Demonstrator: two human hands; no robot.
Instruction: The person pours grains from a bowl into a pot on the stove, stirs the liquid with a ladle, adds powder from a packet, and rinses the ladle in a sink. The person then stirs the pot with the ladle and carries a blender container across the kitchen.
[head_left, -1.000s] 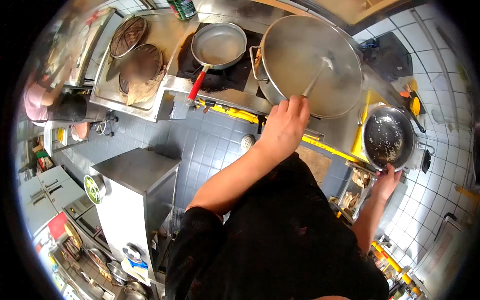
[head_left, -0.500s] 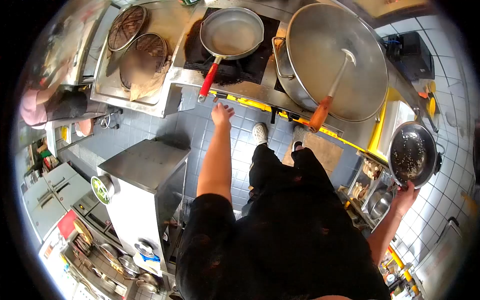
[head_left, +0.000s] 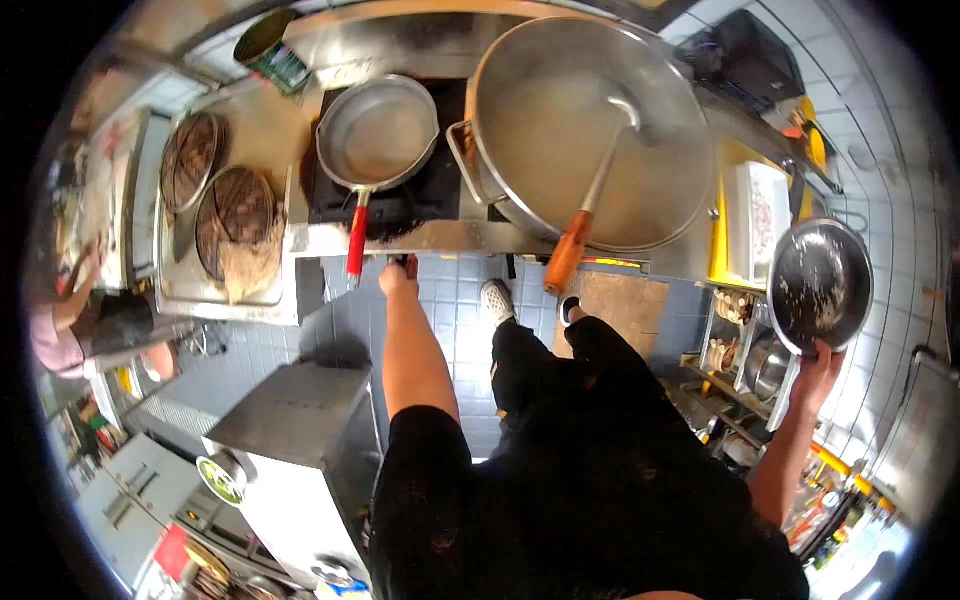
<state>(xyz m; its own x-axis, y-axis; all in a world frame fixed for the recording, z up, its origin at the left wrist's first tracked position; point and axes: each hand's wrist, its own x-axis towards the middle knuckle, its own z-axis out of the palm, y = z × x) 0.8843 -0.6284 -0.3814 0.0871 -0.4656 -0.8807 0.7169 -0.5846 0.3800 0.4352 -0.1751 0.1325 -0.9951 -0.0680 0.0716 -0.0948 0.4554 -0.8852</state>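
A bowl (head_left: pixel 797 285) was gripped by the right hand (head_left: pixel 818 372), right of the pot (head_left: pixel 680 125); left of the pot, whether the left hand (head_left: pixel 399 279) was closed could not be told.

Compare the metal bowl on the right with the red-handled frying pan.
The metal bowl is held at its rim by the right hand; the red-handled frying pan sits on the stove.
The bowl's inside is dark with pale bits stuck about, while the pan's is greyish.
Both are round and open-topped.
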